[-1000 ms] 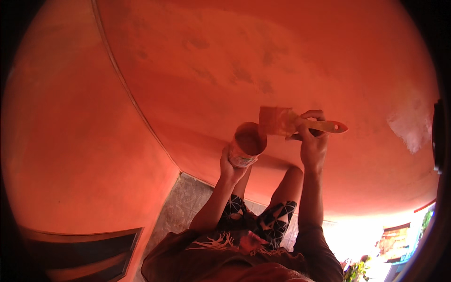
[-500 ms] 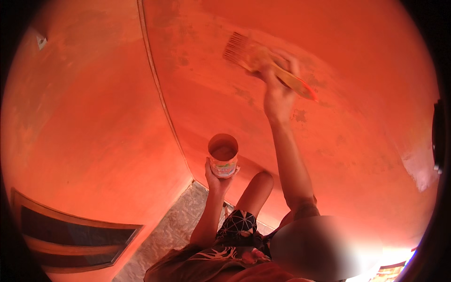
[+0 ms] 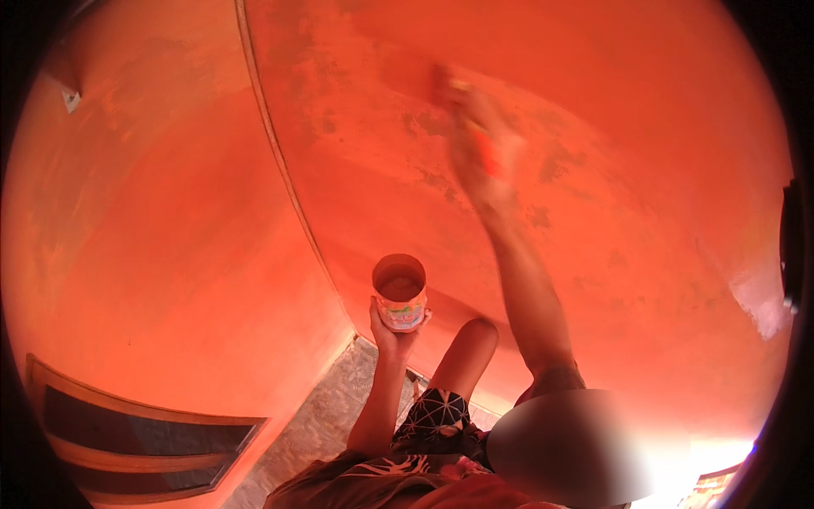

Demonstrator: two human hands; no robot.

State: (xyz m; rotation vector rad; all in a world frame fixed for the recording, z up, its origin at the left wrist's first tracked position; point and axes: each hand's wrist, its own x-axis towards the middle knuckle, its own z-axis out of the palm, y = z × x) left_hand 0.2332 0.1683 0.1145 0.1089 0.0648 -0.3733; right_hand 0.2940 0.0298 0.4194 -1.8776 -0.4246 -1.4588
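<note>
My left hand (image 3: pixel 390 339) is wrapped round the lower part of a round paint can (image 3: pixel 404 316) with a printed label. The can stands upright, its open top showing a reddish inside. Higher up, my right hand (image 3: pixel 500 153) grips a paintbrush (image 3: pixel 444 85) with a red-tipped handle, at the orange wall (image 3: pixel 627 170). Motion smears that hand and the brush. The bristles are up against or very close to the wall; I cannot tell which. Darker, patchy spots mark the wall around them.
A second orange wall (image 3: pixel 170 254) meets this one at the left, with a cord-like line (image 3: pixel 273 136) along the corner. Low on it is a wood-framed dark window (image 3: pixel 136 433). My bent knee (image 3: pixel 471 348) is near the wall, above patterned floor (image 3: pixel 326 403).
My right hand has moved slightly left and turned, so the brush's handle now points downward rather than to the lower right. The can sits a little lower in view, still in my left hand.
</note>
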